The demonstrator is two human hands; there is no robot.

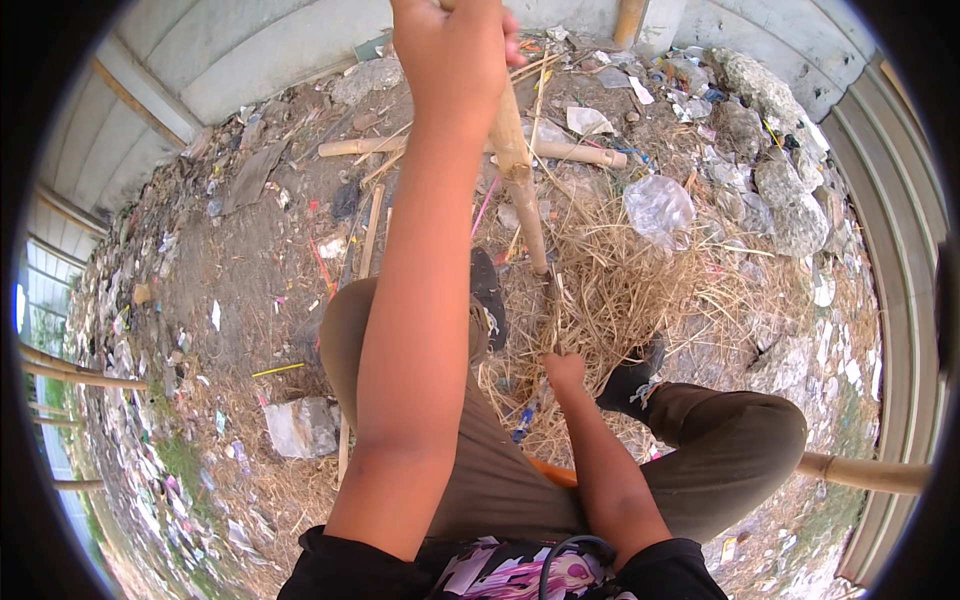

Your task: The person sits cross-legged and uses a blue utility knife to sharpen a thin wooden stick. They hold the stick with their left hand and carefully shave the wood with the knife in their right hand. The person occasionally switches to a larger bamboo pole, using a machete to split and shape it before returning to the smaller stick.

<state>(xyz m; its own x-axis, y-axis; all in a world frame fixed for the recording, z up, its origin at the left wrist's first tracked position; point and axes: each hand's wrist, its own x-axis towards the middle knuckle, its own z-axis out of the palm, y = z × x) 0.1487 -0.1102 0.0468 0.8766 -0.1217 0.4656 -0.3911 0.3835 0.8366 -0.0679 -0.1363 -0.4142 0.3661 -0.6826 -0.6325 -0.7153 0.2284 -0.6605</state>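
1. A bamboo pole [516,165] is held at its upper part by the left hand [450,45], whose fingers are wrapped around it near the upper edge of the view.
2. The pole is tilted, its lower end being set down at the straw [650,290] between the feet.
3. The right hand [566,371] is placed low, just below the pole's lower end, with its fingers curled in; whether anything is gripped there cannot be told.
4. A small blue item [523,422] is seen just below the right hand; its kind cannot be made out.
5. Beyond the left forearm, a crosswise stick [590,154] is laid on the ground [250,310], partly hidden by the arm.
6. The pole is flanked by two dark shoes, the left shoe [488,300] and the right shoe [634,382], the latter being bordered by straw.
7. A clear plastic bag [658,208] is lodged at the far edge of the straw, near the rocks [790,200] on the right.
8. A whitish sheet [303,428] is spread left of the bent left knee, with a yellow strip [278,370] lying above it.
9. The littered ground is bounded by a pale wall [270,50] at the far side and a ridged wall [905,230] on the right.
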